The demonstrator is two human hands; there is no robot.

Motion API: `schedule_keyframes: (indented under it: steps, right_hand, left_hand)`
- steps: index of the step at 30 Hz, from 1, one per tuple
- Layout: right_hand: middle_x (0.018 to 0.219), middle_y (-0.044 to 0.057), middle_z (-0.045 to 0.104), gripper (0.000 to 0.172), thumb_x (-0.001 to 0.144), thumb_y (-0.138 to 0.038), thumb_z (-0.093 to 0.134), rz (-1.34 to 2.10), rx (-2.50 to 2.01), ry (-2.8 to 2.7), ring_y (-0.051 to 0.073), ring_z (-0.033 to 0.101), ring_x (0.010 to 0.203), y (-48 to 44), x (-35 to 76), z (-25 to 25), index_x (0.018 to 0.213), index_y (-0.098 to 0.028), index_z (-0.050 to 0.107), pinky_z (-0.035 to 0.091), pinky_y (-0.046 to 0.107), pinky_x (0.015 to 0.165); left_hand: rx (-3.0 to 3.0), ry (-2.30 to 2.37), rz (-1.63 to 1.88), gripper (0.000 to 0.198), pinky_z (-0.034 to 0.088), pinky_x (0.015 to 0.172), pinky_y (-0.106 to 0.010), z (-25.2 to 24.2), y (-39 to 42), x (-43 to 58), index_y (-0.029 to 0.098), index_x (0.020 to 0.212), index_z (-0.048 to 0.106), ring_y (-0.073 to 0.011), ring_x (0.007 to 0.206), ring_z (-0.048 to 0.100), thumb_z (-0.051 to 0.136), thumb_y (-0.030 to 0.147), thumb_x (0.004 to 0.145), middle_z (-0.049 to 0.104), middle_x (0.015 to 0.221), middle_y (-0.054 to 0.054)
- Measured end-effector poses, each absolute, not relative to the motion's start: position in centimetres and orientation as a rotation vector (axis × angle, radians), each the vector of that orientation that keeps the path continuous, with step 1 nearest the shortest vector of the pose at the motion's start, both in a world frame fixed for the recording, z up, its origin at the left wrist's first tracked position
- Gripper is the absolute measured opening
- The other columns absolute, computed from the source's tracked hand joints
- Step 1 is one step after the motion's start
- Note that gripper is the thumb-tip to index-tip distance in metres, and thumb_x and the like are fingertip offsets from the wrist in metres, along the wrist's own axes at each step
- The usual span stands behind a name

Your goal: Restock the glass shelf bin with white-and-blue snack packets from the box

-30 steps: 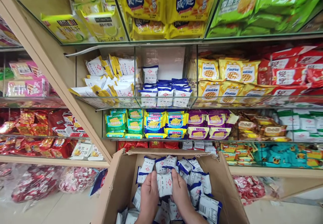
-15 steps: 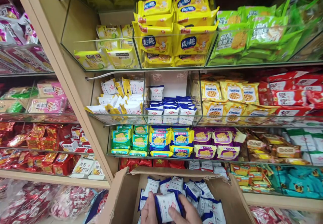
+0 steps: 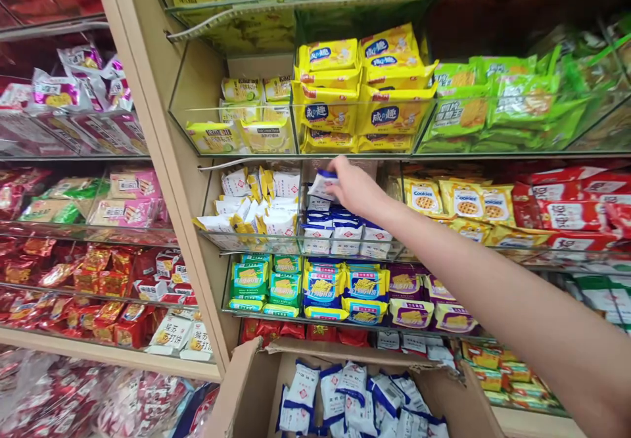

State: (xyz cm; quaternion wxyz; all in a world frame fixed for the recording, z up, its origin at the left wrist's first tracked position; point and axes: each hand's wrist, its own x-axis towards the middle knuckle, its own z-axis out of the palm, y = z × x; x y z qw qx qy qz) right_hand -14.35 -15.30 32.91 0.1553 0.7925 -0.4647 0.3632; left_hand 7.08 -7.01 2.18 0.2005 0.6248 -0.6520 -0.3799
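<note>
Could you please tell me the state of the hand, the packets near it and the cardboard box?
Right hand: closed on a packet, inside the middle shelf.
Held packet: tilted, partly covered by the fingers.
Blue-edged shelf packets: stacked in rows.
Yellow-edged white packets: piled unevenly.
Cardboard box: open at the top.
Packets in the box: loose, lying at various angles.

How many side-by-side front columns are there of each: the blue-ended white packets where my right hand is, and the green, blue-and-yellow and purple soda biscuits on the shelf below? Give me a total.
Blue-ended white packets: 3
Green soda biscuits: 2
Blue-and-yellow soda biscuits: 2
Purple soda biscuits: 2
Total: 9 columns
</note>
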Motion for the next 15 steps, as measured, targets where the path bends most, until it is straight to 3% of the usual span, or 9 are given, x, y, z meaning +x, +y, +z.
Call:
schedule_keyframes:
  steps: [3,7,15]
  right_hand:
    - [0.092,0.007,0.060,0.027,0.075,-0.020,0.055,0.836,2.340,-1.304,0.021,0.055,0.089,-17.8,-13.3,32.7,0.101,-0.017,0.050,0.041,0.031,0.076]
    - [0.096,0.011,0.054,0.028,0.073,-0.022,0.059,0.870,2.263,-1.445,0.021,0.056,0.084,-19.3,-12.9,31.7,0.099,-0.014,0.052,0.043,0.031,0.073]
    - [0.096,0.011,0.049,0.028,0.069,-0.025,0.063,0.885,2.214,-1.526,0.022,0.057,0.080,-19.9,-13.7,30.5,0.093,-0.014,0.053,0.044,0.034,0.073]
  left_hand:
    - [1.825,-1.741,-0.989,0.023,0.048,0.077,-0.036,4.7,-11.0,9.7,0.022,0.101,0.055,-0.0198,0.095,0.055,0.051,0.032,0.080,0.057,0.107,-0.003]
    - [1.886,-1.698,-0.945,0.023,0.048,0.076,-0.037,5.9,-13.2,11.5,0.021,0.100,0.056,-0.0214,0.095,0.055,0.053,0.032,0.080,0.058,0.106,-0.003]
    - [1.806,-1.839,-0.976,0.022,0.048,0.077,-0.034,1.6,-5.0,6.5,0.025,0.102,0.055,-0.0169,0.094,0.055,0.049,0.032,0.082,0.056,0.109,-0.004]
